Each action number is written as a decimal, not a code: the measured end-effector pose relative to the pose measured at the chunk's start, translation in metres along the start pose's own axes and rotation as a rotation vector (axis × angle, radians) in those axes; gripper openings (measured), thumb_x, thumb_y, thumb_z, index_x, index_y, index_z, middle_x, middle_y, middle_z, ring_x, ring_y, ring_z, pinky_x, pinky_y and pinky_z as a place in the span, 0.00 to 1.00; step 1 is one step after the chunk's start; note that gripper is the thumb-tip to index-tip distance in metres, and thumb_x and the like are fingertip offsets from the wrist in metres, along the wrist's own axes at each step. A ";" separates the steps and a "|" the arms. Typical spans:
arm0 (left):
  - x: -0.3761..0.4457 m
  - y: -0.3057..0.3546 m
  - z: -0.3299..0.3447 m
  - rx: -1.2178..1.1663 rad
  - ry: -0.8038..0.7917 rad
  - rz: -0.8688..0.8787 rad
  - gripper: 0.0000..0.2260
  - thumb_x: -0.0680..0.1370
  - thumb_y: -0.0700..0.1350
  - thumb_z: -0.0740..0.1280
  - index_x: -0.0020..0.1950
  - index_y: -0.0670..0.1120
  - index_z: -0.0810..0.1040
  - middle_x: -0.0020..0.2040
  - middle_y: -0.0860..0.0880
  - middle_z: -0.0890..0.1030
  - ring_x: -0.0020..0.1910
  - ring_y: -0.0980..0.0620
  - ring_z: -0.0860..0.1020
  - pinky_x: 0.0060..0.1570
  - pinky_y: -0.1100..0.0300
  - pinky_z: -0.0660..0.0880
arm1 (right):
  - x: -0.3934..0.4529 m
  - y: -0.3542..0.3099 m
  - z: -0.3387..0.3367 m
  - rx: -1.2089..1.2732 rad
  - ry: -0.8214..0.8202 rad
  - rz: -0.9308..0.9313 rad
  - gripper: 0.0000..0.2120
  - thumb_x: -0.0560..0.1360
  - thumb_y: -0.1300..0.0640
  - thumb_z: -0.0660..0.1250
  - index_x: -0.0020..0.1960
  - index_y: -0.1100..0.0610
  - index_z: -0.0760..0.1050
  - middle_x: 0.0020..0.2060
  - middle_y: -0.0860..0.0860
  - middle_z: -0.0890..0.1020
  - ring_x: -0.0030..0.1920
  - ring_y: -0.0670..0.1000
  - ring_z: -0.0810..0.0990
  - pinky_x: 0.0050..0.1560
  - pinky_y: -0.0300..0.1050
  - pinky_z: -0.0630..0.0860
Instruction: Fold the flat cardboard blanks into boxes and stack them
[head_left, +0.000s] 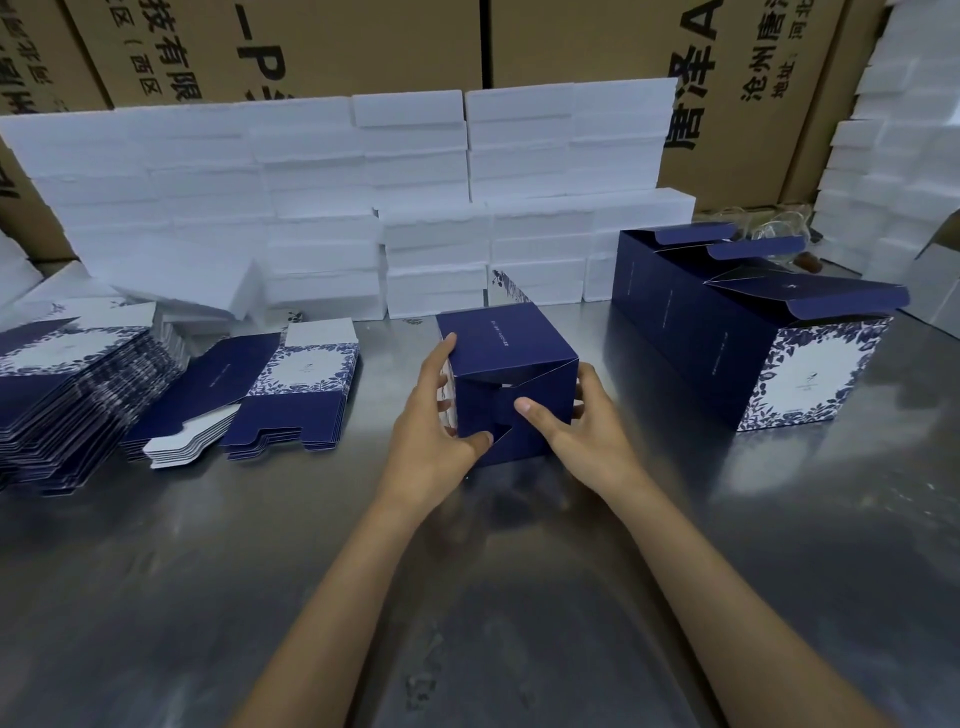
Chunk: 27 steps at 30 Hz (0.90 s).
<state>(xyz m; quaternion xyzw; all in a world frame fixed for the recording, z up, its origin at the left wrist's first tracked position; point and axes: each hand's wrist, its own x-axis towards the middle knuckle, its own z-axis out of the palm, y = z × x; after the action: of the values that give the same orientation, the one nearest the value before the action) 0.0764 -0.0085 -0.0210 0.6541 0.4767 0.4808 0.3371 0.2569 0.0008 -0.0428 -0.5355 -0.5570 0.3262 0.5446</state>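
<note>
- Steel worktable (208, 571) w/ white foam blocks (322, 208) stacked beyond the hands, brown shipping cartons (363, 47) behind.
- Navy box (511, 384) sits btwn both hands, bottom flaps facing the person.
- Left hand (436, 431) grips box's left side – thumb on lower flap.
- Right hand (576, 421) grips right side – thumb presses centre flap.
- Flat blanks (249, 395) piled left of left hand.
- Folded boxes (737, 332) in a row, right of right hand, lids up.

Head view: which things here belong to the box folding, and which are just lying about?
In the job:
- box being folded, held by left hand and right hand
- flat blanks
- finished boxes

Lying about:
- white foam blocks
- brown shipping cartons
- clear glassware behind the finished boxes
</note>
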 end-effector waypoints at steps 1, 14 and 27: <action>0.000 0.001 0.001 -0.005 -0.004 -0.001 0.45 0.70 0.33 0.76 0.75 0.66 0.59 0.60 0.68 0.72 0.54 0.69 0.76 0.42 0.70 0.77 | 0.000 0.000 0.000 -0.005 0.017 -0.002 0.23 0.75 0.47 0.75 0.64 0.41 0.67 0.51 0.34 0.79 0.49 0.35 0.80 0.39 0.32 0.79; 0.000 0.003 0.003 -0.080 -0.075 0.007 0.44 0.70 0.33 0.76 0.74 0.65 0.61 0.60 0.66 0.71 0.51 0.73 0.76 0.39 0.69 0.78 | 0.002 0.001 -0.002 -0.065 0.086 -0.030 0.20 0.77 0.48 0.73 0.62 0.39 0.66 0.49 0.30 0.76 0.47 0.30 0.77 0.42 0.29 0.74; 0.002 0.019 0.000 -0.314 0.165 -0.064 0.23 0.76 0.57 0.70 0.68 0.71 0.67 0.61 0.59 0.77 0.61 0.58 0.77 0.65 0.45 0.74 | -0.003 -0.025 -0.023 0.462 -0.140 0.254 0.19 0.73 0.36 0.71 0.60 0.43 0.78 0.55 0.40 0.85 0.56 0.45 0.84 0.57 0.48 0.78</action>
<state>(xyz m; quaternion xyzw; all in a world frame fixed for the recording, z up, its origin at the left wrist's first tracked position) 0.0821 -0.0123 -0.0035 0.5364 0.4426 0.5902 0.4099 0.2722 -0.0125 -0.0158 -0.4387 -0.4323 0.5468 0.5672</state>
